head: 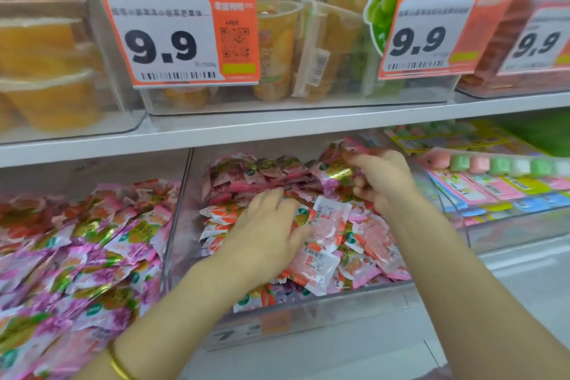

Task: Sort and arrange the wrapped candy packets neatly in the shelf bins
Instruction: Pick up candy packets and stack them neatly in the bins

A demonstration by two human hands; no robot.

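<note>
Candy packets [324,244] lie loose in the middle clear bin [308,311] on the lower shelf, neat rows at the back, a jumble in front, some face-down with white backs showing. Right hand [379,182] grips a handful of packets [336,173] above the bin's back right corner. Left hand [265,225] lies palm-down on the pile, fingers nearly straight, gripping nothing visible. Judgement: packets light, soft, crinkly, film slippery; likely to slide off each other, so take several together across the flat faces, or pinch a sealed edge. Left bin [172,225] holds similar pink packets. Price tags [179,37] hang above.
</note>
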